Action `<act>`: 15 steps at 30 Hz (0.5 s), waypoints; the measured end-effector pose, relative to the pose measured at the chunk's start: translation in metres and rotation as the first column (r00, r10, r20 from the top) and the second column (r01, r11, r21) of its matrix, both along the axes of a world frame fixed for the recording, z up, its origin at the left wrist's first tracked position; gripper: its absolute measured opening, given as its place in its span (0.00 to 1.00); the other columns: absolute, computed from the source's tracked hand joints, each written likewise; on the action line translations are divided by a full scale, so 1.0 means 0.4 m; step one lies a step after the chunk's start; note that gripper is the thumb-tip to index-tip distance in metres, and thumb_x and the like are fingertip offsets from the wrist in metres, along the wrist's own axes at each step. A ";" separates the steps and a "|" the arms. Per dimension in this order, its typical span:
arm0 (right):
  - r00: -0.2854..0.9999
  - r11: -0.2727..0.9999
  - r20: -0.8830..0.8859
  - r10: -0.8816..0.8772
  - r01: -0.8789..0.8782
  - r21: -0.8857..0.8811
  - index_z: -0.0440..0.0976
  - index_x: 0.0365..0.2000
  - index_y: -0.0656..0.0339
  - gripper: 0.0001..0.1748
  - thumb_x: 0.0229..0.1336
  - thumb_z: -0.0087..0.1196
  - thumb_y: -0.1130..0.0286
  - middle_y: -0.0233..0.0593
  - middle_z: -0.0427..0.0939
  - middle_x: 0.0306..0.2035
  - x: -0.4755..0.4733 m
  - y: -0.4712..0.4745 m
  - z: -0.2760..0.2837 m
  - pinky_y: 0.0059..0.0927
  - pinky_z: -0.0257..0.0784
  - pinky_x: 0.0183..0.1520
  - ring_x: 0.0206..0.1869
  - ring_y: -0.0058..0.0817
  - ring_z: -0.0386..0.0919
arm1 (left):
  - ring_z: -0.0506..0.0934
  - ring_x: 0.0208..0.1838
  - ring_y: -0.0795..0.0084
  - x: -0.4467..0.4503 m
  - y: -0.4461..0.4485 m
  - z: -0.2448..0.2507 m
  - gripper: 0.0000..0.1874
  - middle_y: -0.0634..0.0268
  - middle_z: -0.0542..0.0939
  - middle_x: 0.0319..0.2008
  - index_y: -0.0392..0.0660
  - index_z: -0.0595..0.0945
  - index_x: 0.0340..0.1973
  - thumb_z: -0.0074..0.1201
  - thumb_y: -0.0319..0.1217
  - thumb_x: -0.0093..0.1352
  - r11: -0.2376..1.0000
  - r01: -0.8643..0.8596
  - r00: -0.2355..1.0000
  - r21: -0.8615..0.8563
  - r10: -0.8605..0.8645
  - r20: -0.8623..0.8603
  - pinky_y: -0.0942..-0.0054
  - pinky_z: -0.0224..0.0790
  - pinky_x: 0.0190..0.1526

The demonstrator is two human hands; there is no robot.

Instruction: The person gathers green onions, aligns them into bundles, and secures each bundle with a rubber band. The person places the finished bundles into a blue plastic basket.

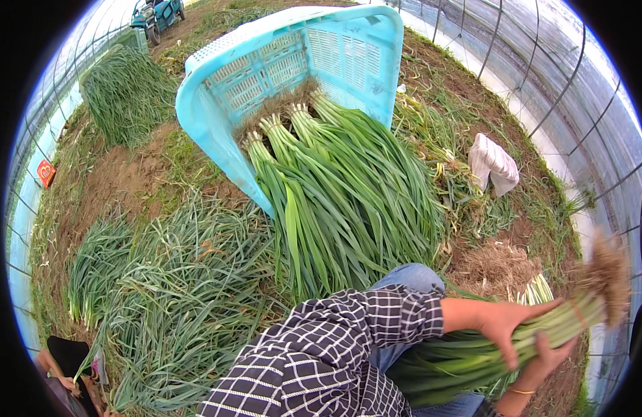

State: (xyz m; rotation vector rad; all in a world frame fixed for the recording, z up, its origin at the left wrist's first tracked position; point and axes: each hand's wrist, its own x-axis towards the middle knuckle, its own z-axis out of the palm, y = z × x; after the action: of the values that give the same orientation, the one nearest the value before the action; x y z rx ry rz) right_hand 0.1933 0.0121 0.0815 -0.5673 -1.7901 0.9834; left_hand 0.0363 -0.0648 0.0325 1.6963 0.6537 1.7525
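Observation:
At the lower right, my left hand (503, 323) grips a thick bundle of long green leafy onions (540, 328) from above. My right hand (553, 357), with a thin bracelet on its wrist, holds the same bundle from below, near an orange band around the pale stalks. The blurred root end points up and right; the leaves trail down-left over my jeans. Ahead, a tilted light-blue plastic crate (211, 112) holds several similar bundles (347, 182), roots inside and leaves spilling out. Beside my knee lies a pile of root ends (498, 271) with pale stalks.
Loose green leaves (190, 292) cover the ground at left. Another person's hand (68, 384) shows at the lower left. A second loaded crate (128, 39) stands farther back near a blue vehicle (164, 15). A whitish sack (493, 161) lies right, before the plastic greenhouse wall (566, 94).

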 end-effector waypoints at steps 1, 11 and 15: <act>0.996 0.997 -0.054 0.065 -0.067 -0.031 0.55 0.60 0.69 0.45 0.38 0.60 0.72 0.48 0.67 0.51 -0.006 -0.007 0.066 0.36 0.62 0.60 0.53 0.38 0.69 | 0.70 0.58 0.60 0.003 -0.025 -0.003 0.69 0.46 0.69 0.56 0.34 0.46 0.68 0.73 0.44 0.40 0.998 -0.063 0.986 -0.020 0.059 -0.153 0.70 0.58 0.62; 0.625 0.745 0.407 0.666 -0.584 -0.323 0.52 0.63 0.69 0.56 0.33 0.69 0.64 0.45 0.69 0.52 -0.318 -0.142 0.236 0.29 0.66 0.56 0.52 0.31 0.71 | 0.65 0.63 0.63 0.042 -0.200 -0.018 0.58 0.53 0.65 0.61 0.40 0.47 0.69 0.65 0.31 0.46 0.962 -0.149 0.666 -0.229 0.269 0.696 0.68 0.56 0.64; 0.495 0.654 0.428 0.756 -0.557 -0.512 0.46 0.66 0.69 0.73 0.22 0.75 0.46 0.46 0.61 0.63 -0.392 -0.170 0.206 0.32 0.52 0.67 0.64 0.34 0.60 | 0.67 0.61 0.64 -0.111 -0.276 -0.016 0.53 0.55 0.66 0.59 0.35 0.50 0.68 0.64 0.30 0.50 0.902 -0.366 0.436 -0.227 0.382 0.815 0.69 0.57 0.64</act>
State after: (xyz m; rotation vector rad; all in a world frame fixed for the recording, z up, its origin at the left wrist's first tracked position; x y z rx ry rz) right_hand 0.0363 -0.0558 0.1638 -0.3804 -2.5707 1.8123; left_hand -0.0082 -0.1752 0.0261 0.4550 0.5734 2.5640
